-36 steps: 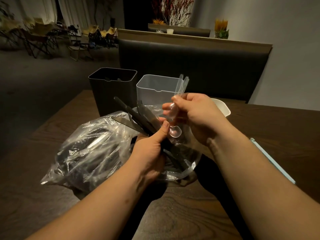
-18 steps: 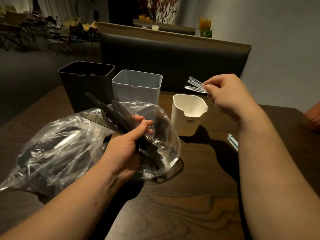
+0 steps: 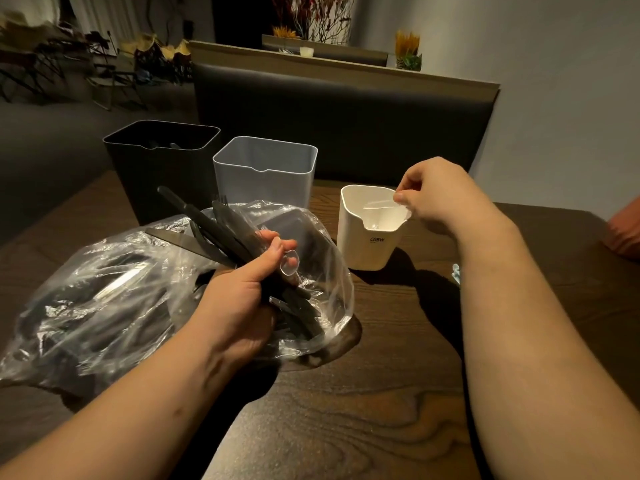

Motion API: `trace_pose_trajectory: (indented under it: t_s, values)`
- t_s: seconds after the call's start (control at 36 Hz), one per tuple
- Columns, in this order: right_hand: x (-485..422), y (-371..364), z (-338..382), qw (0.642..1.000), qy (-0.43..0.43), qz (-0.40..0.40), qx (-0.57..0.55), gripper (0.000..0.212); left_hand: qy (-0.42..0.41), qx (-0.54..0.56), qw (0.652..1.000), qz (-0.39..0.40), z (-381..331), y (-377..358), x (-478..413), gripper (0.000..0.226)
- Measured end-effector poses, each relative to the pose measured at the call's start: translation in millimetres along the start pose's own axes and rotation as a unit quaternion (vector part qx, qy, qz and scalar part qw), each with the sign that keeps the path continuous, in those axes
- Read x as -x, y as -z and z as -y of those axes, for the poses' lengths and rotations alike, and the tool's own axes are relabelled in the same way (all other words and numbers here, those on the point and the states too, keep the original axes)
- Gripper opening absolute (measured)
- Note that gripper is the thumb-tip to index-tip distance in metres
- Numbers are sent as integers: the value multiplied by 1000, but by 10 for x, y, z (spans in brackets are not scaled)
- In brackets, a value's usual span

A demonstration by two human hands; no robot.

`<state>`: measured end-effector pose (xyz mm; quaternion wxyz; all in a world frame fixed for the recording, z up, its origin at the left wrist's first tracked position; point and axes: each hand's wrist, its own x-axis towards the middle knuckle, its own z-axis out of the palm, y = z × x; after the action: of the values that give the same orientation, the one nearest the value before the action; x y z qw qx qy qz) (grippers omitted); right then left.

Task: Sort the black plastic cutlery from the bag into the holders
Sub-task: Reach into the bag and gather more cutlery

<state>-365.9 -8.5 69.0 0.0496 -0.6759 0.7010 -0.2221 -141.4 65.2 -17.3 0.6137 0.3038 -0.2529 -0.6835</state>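
Note:
My left hand grips a bundle of black cutlery that sticks up and left out of the mouth of the clear plastic bag. A clear spoon is caught in the same grip by my thumb. More dark cutlery shows through the bag. My right hand hovers over the white holder and pinches the ends of clear cutlery that reaches down inside it. The grey holder and the black holder stand behind the bag; dark pieces show in the black one.
All of it sits on a dark wooden table. A black padded bench back runs behind the holders. A pale blue object lies by my right forearm, and something orange sits at the right edge.
My right hand pulled the clear cutlery from the bundle, carried it right and lowered it into the white holder. My left hand kept its grip on the black bundle.

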Motion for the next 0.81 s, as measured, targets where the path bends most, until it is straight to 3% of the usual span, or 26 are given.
trace_pose_trajectory:
  t_s: [0.17, 0.36, 0.56, 0.64, 0.81]
  values:
    - [-45, -75, 1, 999, 16, -41, -25, 26, -2, -6, 1000, -12, 7, -12, 0, 10]
    - [-71, -98, -18, 999, 33, -29, -21, 10, 2, 5, 1000, -8, 13, -10, -9, 9]
    - [-131, -172, 92, 994, 53, 86, 39, 6, -1, 21, 1000, 3, 33, -4, -24, 9]
    - [-154, -249, 118, 986, 46, 128, 97, 17, 0, 19, 1000, 11, 29, 11, -26, 9]
    - [-167, -289, 144, 983, 107, 46, 141, 32, -1, 24, 999, 30, 23, 13, -10, 12]
